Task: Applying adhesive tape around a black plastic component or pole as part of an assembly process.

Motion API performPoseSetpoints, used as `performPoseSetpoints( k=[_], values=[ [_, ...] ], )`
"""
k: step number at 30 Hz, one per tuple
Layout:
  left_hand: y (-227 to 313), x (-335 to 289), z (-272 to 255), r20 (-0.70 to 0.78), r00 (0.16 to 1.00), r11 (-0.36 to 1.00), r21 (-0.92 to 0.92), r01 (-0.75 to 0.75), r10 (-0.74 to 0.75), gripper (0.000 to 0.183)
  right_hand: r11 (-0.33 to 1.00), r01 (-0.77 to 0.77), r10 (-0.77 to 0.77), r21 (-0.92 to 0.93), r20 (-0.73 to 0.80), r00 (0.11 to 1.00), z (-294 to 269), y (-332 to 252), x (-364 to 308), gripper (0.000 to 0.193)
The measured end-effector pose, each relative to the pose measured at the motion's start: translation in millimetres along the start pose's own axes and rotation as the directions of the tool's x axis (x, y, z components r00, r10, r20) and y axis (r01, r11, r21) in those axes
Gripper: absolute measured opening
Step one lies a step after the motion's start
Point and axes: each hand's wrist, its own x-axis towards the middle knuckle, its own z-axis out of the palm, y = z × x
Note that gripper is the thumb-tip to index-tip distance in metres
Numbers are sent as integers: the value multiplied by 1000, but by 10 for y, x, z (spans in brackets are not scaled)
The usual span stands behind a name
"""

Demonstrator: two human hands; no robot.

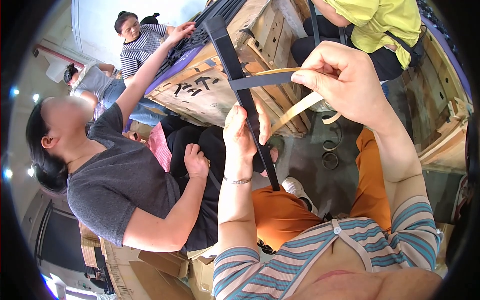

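Observation:
A long black rectangular bar [230,60] stands tilted in front of me, its lower end by my orange trouser leg. My left hand [242,125] is wrapped around its middle. Across the bar, above that hand, lies one end of a dark grey tape strip [267,80]. The strip stretches right to my right hand [345,82], which pinches it between thumb and fingers. A pale yellow backing strip [300,106] hangs below the right hand and curls at its end. The fingertips of the right hand partly hide where tape and backing meet.
Wooden crates [195,95] stand ahead, with many black bars [220,15] on purple lining. A co-worker in grey [120,175] sits close at my left, one arm reaching to the bars. Another person in yellow [385,25] sits ahead right. Curled strips [330,152] lie on the floor.

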Motion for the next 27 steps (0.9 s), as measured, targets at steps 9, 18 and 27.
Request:
performPoseSetpoints(
  k=[9,18,27],
  values=[
    [16,-46,46,47,998,998,-51,38,-36,48,999,-12,12,33,5,1000,43,18,-27,18],
    [47,15,122,246,965,973,-182,143,-96,48,993,-68,62,93,72,995,128,221,60,17],
    [6,44,183,90,993,996,-37,76,-73,46,964,246,-252,96,57,966,298,249,109,11]
  ],
)
